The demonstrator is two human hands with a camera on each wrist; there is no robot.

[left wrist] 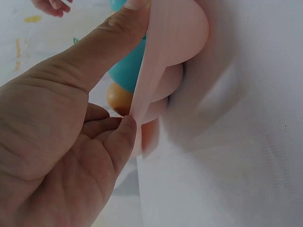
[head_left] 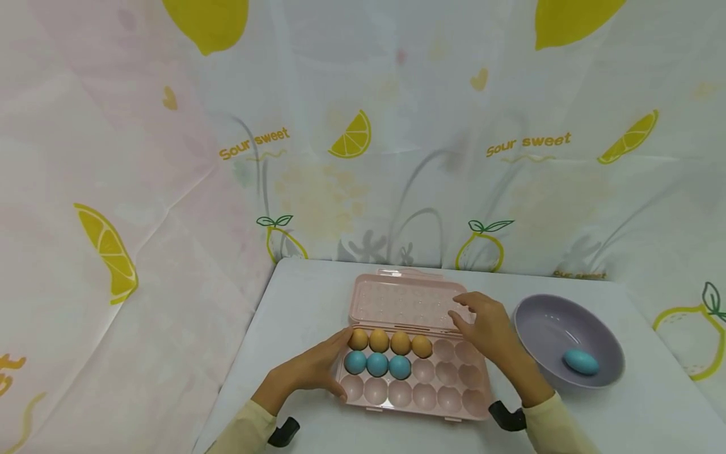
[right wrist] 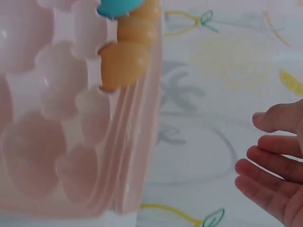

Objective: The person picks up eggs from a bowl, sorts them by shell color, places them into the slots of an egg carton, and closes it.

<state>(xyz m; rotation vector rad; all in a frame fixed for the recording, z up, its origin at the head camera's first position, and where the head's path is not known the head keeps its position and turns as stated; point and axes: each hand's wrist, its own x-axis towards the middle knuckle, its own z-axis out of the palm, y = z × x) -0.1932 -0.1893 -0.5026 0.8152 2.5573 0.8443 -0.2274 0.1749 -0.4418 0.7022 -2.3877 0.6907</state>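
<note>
A pink egg carton (head_left: 422, 397) lies with its lid (head_left: 408, 299) folded back behind it. Several orange eggs (head_left: 400, 343) fill the left part of its back row, and three blue eggs (head_left: 377, 364) sit in the middle row at the left. My left hand (head_left: 314, 366) grips the carton's left edge; the left wrist view shows the thumb and fingertips on its rim (left wrist: 142, 90). Over the right side of the lid, my right hand (head_left: 484, 325) hovers with fingers spread and nothing between them. In the right wrist view its fingers (right wrist: 270, 163) are apart from the carton.
To the right of the carton stands a purple bowl (head_left: 544, 328) with one blue egg (head_left: 581, 362) in it. The white table (head_left: 295, 302) ends at a curtain (head_left: 397, 189) printed with lemons. Several carton cups at the front and right hold no egg.
</note>
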